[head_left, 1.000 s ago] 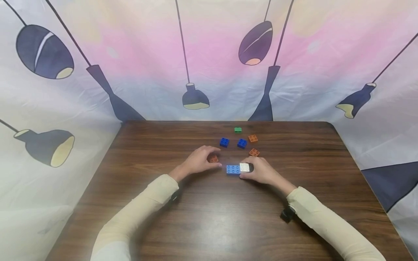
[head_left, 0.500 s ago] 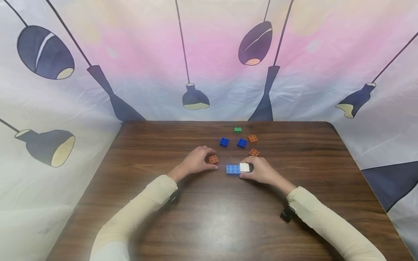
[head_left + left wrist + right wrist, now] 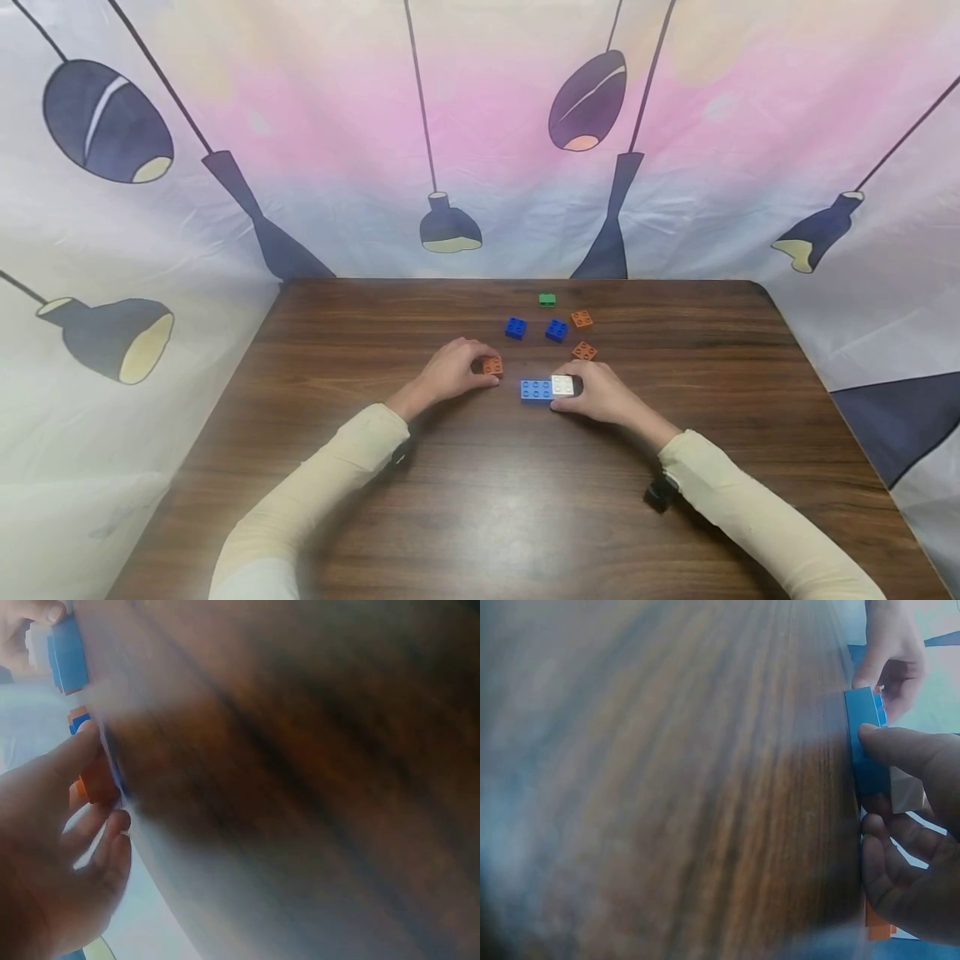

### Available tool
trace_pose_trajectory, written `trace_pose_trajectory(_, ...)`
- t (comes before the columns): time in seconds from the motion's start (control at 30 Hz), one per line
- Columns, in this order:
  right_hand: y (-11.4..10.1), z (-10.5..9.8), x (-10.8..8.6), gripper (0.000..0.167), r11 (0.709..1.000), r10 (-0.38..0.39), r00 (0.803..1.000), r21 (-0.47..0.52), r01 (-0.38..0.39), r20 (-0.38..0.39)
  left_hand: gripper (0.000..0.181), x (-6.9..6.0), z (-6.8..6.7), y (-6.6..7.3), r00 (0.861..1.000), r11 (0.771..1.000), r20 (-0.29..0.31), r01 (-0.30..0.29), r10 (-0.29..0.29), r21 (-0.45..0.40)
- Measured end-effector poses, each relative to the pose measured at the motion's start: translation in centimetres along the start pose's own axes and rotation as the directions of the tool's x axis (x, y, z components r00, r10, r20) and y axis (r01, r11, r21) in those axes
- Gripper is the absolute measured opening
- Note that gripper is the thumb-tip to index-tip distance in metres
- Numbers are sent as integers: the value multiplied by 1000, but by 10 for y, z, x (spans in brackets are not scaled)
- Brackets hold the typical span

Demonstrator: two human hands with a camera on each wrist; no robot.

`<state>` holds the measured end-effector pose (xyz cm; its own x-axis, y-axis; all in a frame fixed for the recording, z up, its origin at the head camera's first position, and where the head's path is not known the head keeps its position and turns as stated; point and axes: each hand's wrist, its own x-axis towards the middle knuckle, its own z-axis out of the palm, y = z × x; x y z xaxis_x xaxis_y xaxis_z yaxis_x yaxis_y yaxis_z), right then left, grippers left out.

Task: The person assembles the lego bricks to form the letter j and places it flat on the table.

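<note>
An orange brick lies between the thumb and curled fingers of my left hand; in the left wrist view, the left hand has that orange brick in its grip. To its right, my right hand holds the right end of a long light blue brick with a white brick on top. From the right wrist, the right hand's thumb presses the side of the blue brick, beside the white brick. A gap separates the orange and light blue bricks.
Beyond the hands lie two dark blue bricks, a green brick and two more orange bricks. The brown wooden table ends at a curtain printed with lamps.
My left hand first drew back a little to the left, uncovering the orange brick, and now its fingers are round it, with the brick slightly further right. The right hand has stayed in place.
</note>
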<state>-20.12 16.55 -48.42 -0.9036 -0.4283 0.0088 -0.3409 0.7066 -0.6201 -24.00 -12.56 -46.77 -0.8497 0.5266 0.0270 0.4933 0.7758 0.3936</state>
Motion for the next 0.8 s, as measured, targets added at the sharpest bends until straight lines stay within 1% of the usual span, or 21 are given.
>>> trace_pose_trajectory(0.1, 0, 0, 0, 45, 1000, 0, 1000, -1, 0, 1, 49, 1, 0, 1, 1000, 999, -3, -2, 2, -49)
trace_pose_trajectory(0.23, 0, -1, 0, 45, 1000, -4, 1000, 4, 4, 6, 51, 2, -1, 2, 1000, 994, -14, -29, 28, -104)
trace_pose_trajectory(0.33, 0, -1, 0, 45, 1000, -7, 1000, 3, 7, 3, 53, 1, -1, 4, 999, 992, -7, -47, 47, -116)
trace_pose_trajectory(0.53, -1, 0, 0, 44, 1000, -9, 1000, 6, 9, 1, 54, -2, -1, 12, 998, 991, 27, -52, 55, -126)
trace_pose_trajectory(0.8, -1, -1, -1, 42, 1000, -15, 1000, 10, 15, 4, 53, -4, 0, 22, 992, 982, 46, -109, 118, -156)
